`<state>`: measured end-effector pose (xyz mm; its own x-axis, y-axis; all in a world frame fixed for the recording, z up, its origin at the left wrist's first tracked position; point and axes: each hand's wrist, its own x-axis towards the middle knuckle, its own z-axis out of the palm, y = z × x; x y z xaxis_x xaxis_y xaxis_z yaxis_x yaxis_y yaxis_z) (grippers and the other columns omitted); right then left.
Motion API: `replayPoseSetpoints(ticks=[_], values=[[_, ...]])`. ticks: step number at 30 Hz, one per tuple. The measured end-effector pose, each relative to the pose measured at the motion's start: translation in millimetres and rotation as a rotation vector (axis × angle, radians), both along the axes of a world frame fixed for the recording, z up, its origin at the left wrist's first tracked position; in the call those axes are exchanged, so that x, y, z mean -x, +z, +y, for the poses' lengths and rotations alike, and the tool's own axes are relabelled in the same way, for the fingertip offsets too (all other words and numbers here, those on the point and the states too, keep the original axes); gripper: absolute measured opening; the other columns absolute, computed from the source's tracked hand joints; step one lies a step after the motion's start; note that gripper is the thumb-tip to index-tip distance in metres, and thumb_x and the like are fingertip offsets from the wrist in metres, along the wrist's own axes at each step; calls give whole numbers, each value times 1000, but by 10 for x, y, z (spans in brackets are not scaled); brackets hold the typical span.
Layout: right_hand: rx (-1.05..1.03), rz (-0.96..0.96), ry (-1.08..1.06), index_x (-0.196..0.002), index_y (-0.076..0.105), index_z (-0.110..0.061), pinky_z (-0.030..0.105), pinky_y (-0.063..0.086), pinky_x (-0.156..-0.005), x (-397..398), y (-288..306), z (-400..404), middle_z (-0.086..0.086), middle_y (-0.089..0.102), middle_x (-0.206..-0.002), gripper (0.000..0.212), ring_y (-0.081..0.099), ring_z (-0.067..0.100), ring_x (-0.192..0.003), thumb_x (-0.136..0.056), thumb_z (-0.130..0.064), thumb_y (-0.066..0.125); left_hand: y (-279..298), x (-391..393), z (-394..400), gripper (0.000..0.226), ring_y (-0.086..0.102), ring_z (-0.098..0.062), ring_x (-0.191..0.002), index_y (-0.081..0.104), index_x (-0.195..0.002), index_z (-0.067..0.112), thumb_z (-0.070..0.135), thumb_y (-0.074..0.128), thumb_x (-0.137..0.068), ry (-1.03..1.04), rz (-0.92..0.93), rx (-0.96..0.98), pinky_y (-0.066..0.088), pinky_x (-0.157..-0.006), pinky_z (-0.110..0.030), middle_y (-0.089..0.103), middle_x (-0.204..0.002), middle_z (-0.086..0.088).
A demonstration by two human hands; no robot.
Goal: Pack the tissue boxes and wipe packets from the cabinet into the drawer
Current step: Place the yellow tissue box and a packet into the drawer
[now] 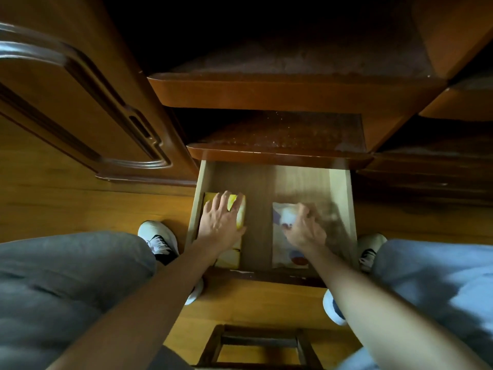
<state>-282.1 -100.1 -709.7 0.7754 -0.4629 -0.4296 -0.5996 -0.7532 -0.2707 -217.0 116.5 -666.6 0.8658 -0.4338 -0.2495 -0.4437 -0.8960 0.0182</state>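
Observation:
The drawer [340, 198] is pulled out below the cabinet shelves. On its left side lies a yellow and white tissue box [241, 217]; my left hand [218, 222] rests flat on top of it with fingers spread. On the right side lies a white packet [286, 259] with red and blue marks. My right hand [304, 228] is on its far end with the fingers curled; the hand is motion-blurred, so its hold is unclear. A bare strip of drawer floor separates the two items.
Two dark cabinet shelves [280, 153] overhang the back of the drawer. An open cabinet door [80, 102] stands at the left. My knees and white shoes [157, 236] flank the drawer. A wooden stool frame [256, 345] lies on the floor near me.

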Motion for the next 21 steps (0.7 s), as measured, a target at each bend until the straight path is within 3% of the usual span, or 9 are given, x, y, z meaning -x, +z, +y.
replayPoseSetpoints(ticks=[2, 4, 8, 12, 17, 19, 21], values=[[20, 121, 172, -156, 11, -36, 44, 52, -96, -1, -83, 113, 11, 16, -164, 95, 42, 34, -140, -85, -51, 73, -81, 3, 80, 92, 10, -29, -156, 7, -161, 29, 67, 53, -91, -25, 112, 10, 27, -121, -51, 8, -170, -5], [97, 160, 274, -153, 11, -45, 45, 51, -96, 58, -141, 203, 10, 6, -165, 95, 37, 35, -141, -85, -38, 77, -130, -6, 115, 93, 2, -28, -157, 3, -162, 32, 67, 52, -91, -12, 162, 21, 26, -122, -53, -1, -171, -1], [355, 190, 306, -151, 30, -36, 46, 42, -107, 229, -104, 49, 13, 29, -158, 81, 37, 32, -138, -85, -37, 75, -125, -44, 9, 94, 7, -31, -156, 12, -159, 30, 59, 66, -88, 30, 189, 37, 29, -119, -54, 6, -169, -4], [511, 306, 406, -140, 43, -25, 48, 30, -115, 328, 47, -245, 15, 44, -150, 64, 35, 36, -140, -85, -42, 72, -71, -106, -82, 96, 22, -34, -148, 22, -152, 27, 53, 78, -78, 34, 175, -5, 47, -106, -48, 17, -162, -8], [266, 275, 438, -157, 23, -25, 45, 28, -117, 362, 337, -409, 12, 28, -161, 83, 28, 34, -146, -89, -45, 65, 157, -147, -86, 98, 18, -35, -151, 19, -157, 24, 50, 77, -81, 7, 289, -71, 45, -108, -46, 8, -167, -10], [124, 175, 384, -152, 34, -26, 41, 38, -110, 290, 617, -455, 7, 43, -154, 69, 42, 28, -139, -92, -43, 62, 401, -187, -158, 88, 23, -35, -151, 21, -158, 25, 49, 69, -88, -20, 325, -58, 41, -111, -48, 10, -168, -10], [24, -26, 371, -134, 58, -29, 33, 50, -97, 190, 1033, -548, -3, 65, -132, 41, 61, 18, -121, -94, -41, 56, 827, -251, -321, 71, 42, -30, -142, 30, -155, 28, 46, 61, -94, -94, 275, -19, 43, -108, -44, 32, -161, -6]])
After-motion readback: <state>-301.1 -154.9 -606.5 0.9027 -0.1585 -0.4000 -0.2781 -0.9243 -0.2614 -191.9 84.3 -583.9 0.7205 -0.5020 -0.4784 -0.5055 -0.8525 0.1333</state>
